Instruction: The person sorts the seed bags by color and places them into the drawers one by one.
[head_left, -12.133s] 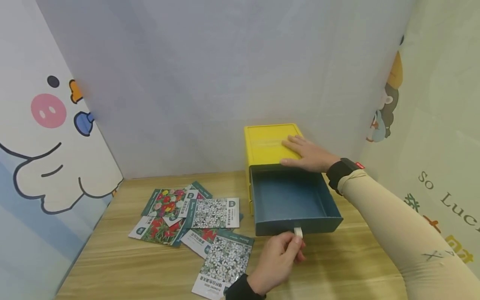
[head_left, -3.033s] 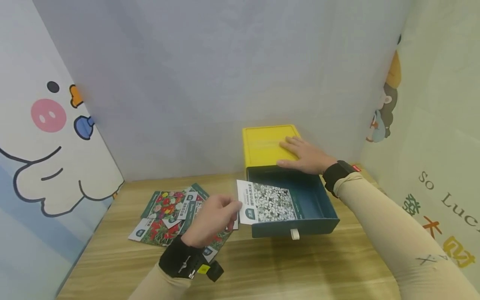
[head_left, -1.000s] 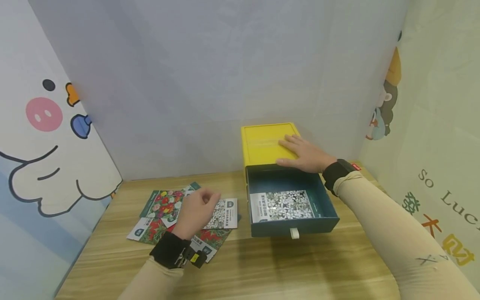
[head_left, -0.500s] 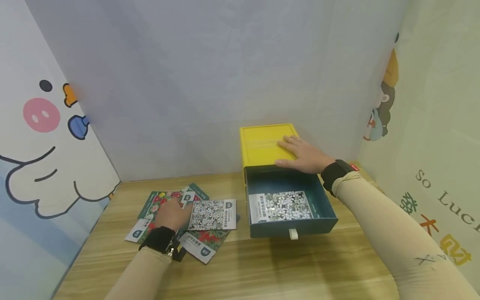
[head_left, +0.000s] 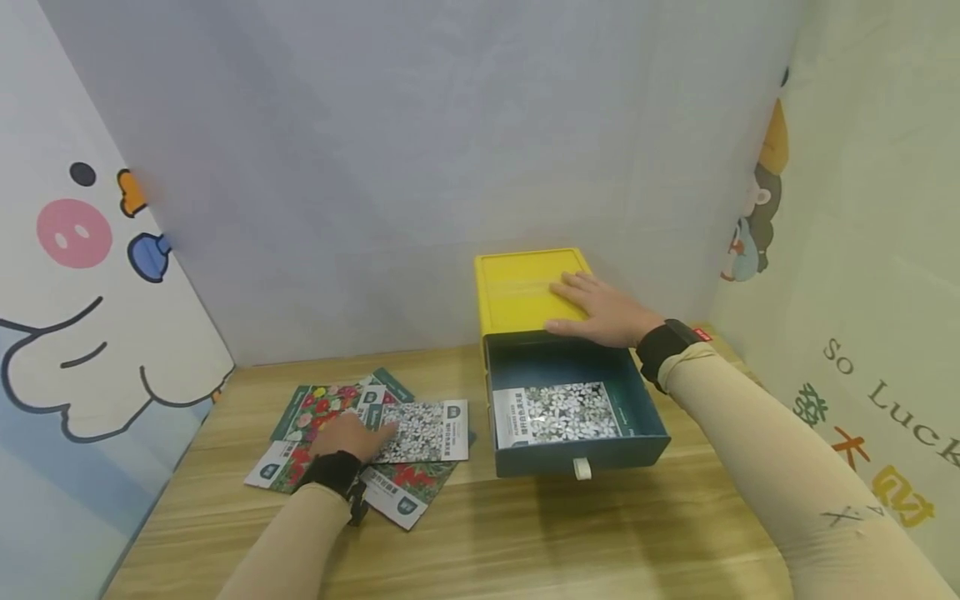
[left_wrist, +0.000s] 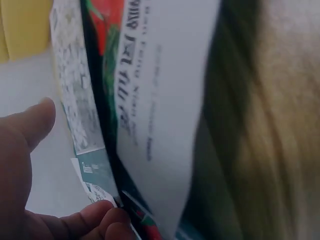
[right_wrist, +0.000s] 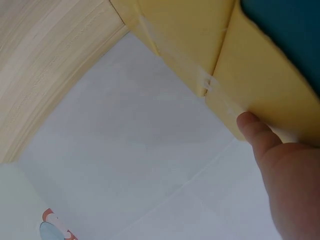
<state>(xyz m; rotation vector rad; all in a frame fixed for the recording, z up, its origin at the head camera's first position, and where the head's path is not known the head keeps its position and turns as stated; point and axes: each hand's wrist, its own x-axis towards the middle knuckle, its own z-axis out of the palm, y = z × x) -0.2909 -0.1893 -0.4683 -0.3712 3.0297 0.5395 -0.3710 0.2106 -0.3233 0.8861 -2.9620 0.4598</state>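
Observation:
My left hand (head_left: 348,437) lies over a pile of flower seed packets on the table. Its fingertips (left_wrist: 107,210) touch the end of the white-flower packet (head_left: 427,429), while the thumb stands apart from it in the left wrist view. Under that packet a red-flower packet (head_left: 405,496) sticks out toward the front. My right hand (head_left: 607,312) rests flat, fingers spread, on top of the yellow box (head_left: 513,292). The box's dark blue drawer (head_left: 540,460) is pulled out. Inside it lies another white-flower packet (head_left: 573,412), face up.
Further left in the pile are a mixed-flower packet (head_left: 315,408) and a red-flower packet (head_left: 273,467), overlapping. A white pull tab (head_left: 582,468) hangs on the drawer front. A grey-white cloth backdrop (head_left: 360,208) stands behind the wooden table (head_left: 480,542), with printed panels at both sides.
The left hand gripped the drawer tab earlier, then carried a white-flower packet into the drawer and let go. It has since moved left to the pile. The right hand stays on the box.

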